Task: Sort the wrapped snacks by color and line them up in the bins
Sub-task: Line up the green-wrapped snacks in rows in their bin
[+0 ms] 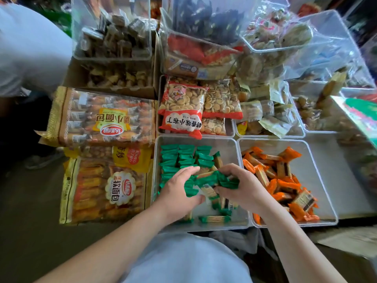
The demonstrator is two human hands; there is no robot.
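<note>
Gathering a bunch of green-wrapped snacks point(212, 180) between both hands, we are working over the left bin point(229, 149), a clear tub nearest us. Our left hand point(179, 189) is curling its grip over the left end of the bunch, with the thumb lying below it. Our right hand point(243, 188) is closing its grip round the right end, fingers wrapping over the wrappers. The bunch is sitting over the middle of the bin, and both hands are touching it. Behind the hands, toward the far left of the same bin, rows of green packets point(177, 158) are standing packed side by side in about three columns. At the near end, loose green packets point(214, 218) are lying flat on the bin floor. Just beside it, the right bin point(320, 180) is holding orange-wrapped snacks point(281, 176) in an unsorted heap, tilting every way. Beyond the left bin, red biscuit bags point(181, 109) are lying in another tub. To the left, large bread bags point(102, 117) are lying flat, one beyond the other. We are noting that we cannot tell how many packets the two grips are holding.
</note>
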